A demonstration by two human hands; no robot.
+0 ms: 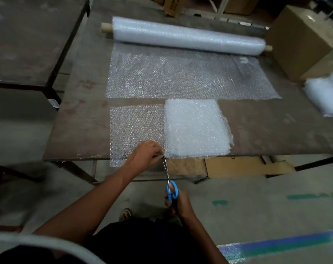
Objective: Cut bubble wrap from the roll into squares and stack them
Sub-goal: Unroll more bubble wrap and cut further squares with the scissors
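Down at the near table [266,128] edge, a cut sheet [135,128] of bubble wrap lies flat, its near end hanging over the edge. The left hand [145,156] pinches that sheet's near right corner, fingers curled on it. Just below, the scissors [170,184] point up at the pinched spot, blades nearly closed; the right hand [178,203] grips their blue handles. Touching the sheet's right side sits a white stack [196,128] of cut squares. Beyond both, a wide length of wrap [181,79] runs flat from the roll [188,37] lying across the far side. Right of the roll stands a cardboard box [305,40], and near it, at the table's right edge, lies another white pile [327,94] of wrap.
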